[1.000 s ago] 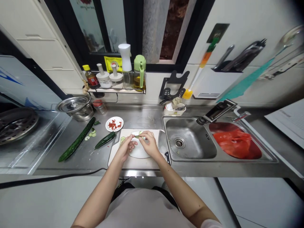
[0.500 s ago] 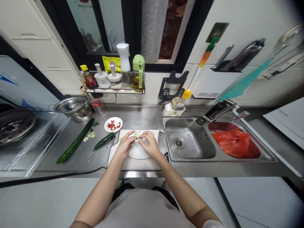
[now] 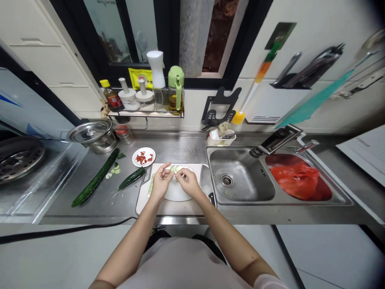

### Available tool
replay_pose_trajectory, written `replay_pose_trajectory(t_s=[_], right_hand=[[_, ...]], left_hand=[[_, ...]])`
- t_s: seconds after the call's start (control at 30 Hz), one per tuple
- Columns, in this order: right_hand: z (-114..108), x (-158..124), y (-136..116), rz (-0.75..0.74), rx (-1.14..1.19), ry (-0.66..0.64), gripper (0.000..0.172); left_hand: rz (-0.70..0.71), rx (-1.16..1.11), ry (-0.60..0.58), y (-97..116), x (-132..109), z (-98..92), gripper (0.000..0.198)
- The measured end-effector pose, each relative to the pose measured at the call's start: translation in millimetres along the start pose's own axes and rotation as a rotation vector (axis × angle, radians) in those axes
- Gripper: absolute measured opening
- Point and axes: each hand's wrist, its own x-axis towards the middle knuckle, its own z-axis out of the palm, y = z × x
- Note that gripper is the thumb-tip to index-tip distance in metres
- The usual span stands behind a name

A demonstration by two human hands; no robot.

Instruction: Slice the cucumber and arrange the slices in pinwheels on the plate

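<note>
My left hand (image 3: 161,181) and my right hand (image 3: 188,182) meet fingertip to fingertip above a white plate (image 3: 177,195). Both are closed in a pinch on a thin cucumber slice, mostly hidden by the fingers. Other pale green cucumber slices (image 3: 173,169) lie at the plate's far edge. The plate rests on a light cutting board (image 3: 168,210), where more slices (image 3: 150,189) sit in a row along the left side, partly behind my left hand. A knife with a black handle (image 3: 211,198) lies along the board's right side.
Left of the board are a cut cucumber (image 3: 132,178), a long cucumber (image 3: 95,178) and end pieces (image 3: 114,170). A small plate (image 3: 144,164) of red bits stands behind. The sink (image 3: 240,172) is on the right; a lidded steel pot (image 3: 96,138) stands back left.
My hands have drawn a little closer together over the plate, and the slice between them shows less. My left hand has shifted slightly right, uncovering more slices on the board's left.
</note>
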Motion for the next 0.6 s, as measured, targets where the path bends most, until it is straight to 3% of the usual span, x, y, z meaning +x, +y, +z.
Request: replay_pose_trajectory(t_s=[0.23, 0.6], right_hand=[[6.9, -2.0, 4.2, 0.151, 0.188, -0.011, 0.016], [11.2, -4.7, 17.9, 0.202, 0.222, 0.014, 0.012]], left_hand=[[0.035, 0.038, 0.025, -6.5, -0.5, 2.4, 0.052], [0.015, 0.055, 0.025, -20.4, 1.6, 3.4, 0.048]])
